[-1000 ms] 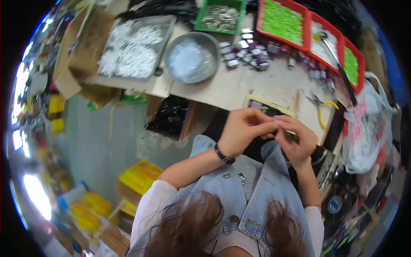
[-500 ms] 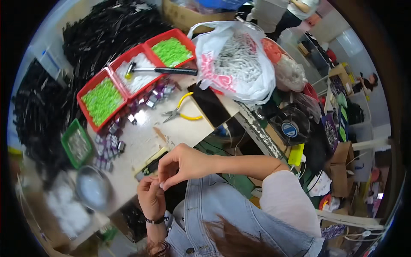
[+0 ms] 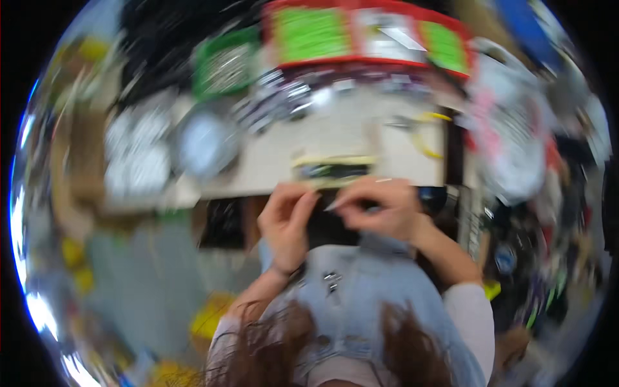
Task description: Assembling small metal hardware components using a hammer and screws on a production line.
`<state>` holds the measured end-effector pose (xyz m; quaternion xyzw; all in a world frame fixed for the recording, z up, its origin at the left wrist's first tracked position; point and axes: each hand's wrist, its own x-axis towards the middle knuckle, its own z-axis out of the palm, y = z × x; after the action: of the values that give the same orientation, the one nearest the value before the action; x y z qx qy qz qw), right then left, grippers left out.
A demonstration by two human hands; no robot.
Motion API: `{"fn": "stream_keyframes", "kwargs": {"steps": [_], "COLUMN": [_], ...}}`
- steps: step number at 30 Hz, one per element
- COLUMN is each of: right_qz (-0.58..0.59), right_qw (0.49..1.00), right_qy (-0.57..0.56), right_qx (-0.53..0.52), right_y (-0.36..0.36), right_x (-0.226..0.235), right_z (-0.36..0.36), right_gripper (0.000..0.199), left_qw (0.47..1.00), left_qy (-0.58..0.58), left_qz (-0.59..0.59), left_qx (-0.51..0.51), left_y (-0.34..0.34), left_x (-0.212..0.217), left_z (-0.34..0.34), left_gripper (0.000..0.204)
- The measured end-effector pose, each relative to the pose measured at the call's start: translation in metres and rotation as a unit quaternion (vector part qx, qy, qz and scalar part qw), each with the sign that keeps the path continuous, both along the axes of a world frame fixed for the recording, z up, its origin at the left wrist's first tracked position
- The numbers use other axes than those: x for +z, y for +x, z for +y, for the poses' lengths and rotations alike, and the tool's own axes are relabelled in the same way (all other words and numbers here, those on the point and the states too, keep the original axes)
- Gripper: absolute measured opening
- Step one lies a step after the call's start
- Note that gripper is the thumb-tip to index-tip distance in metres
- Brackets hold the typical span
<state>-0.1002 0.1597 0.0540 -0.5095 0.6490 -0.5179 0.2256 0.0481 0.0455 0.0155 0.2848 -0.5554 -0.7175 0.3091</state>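
Motion smears the picture. My left hand (image 3: 288, 222) is closed in a pinch at the table's front edge; what its fingertips hold, if anything, cannot be made out. Beside it on the right, my right hand (image 3: 382, 208) pinches a small whitish piece (image 3: 332, 206) between thumb and forefinger. A short gap separates the two hands. Just beyond them lies a yellow-edged block (image 3: 335, 161) with a dark strip along it. Purple and silver small parts (image 3: 296, 93) lie in a row farther back on the table. Yellow-handled pliers (image 3: 427, 143) rest to the right.
Along the back stand red trays (image 3: 353, 39) of green and white bits, and a green basket (image 3: 201, 71) of thin metallic pieces. A round metal bowl (image 3: 225, 155) sits at left. At right are a dark flat rectangle (image 3: 454, 145) and a white plastic bag (image 3: 483, 119) of white pieces.
The whole view has swung round, so the table now lies straight ahead. My hands, touching at the fingertips before, have moved slightly apart.
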Motion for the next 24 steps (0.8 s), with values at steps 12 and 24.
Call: {"fn": "stream_keyframes", "kwargs": {"steps": [12,24], "right_qz": [0.144,0.181], "right_qw": [0.984,0.971], "right_qy": [0.066,0.143], "right_qx": [-0.084,-0.064], "right_y": [-0.01,-0.011], "right_x": [-0.033,-0.031], "right_z": [-0.021,-0.023], "right_gripper": [0.015,0.024], "left_qw": [0.859,0.804], "left_qy": [-0.51,-0.586], "left_qz": [0.008,-0.001], "left_qx": [-0.048,-0.099], "left_y": [-0.006,-0.017], "left_x": [-0.027,-0.034], "left_z": [-0.026,-0.035], "left_gripper": [0.019,0.02]}}
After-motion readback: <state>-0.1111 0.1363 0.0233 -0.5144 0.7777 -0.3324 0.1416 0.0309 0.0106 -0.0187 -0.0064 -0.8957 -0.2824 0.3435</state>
